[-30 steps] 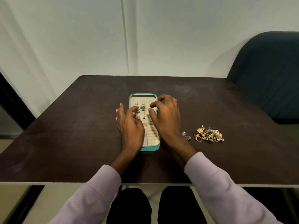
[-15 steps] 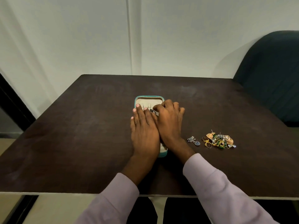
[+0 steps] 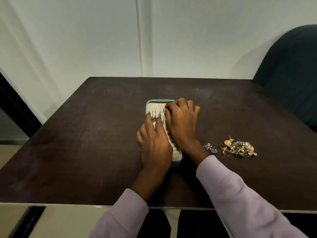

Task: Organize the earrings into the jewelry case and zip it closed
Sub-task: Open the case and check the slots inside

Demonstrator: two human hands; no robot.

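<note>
An open teal jewelry case (image 3: 151, 101) with a beige lining lies in the middle of the dark table (image 3: 82, 145). Silver drop earrings (image 3: 154, 118) hang in its far half. My left hand (image 3: 155, 145) rests on the case's left side, its straight fingers touching those earrings. My right hand (image 3: 182, 121) covers the case's right side, with curled fingertips pinching the top of a third silver earring (image 3: 163, 119). A loose silver earring (image 3: 210, 148) and a pile of gold and green earrings (image 3: 238, 148) lie on the table to the right. The near part of the case is hidden under my hands.
A dark green chair (image 3: 291, 74) stands at the table's far right corner. A pale wall runs behind the table. The table's front edge (image 3: 68, 204) is close to my body.
My left hand has slid left and back, uncovering the silver earrings and the ring rolls. My right hand has moved a little farther up the case's right side.
</note>
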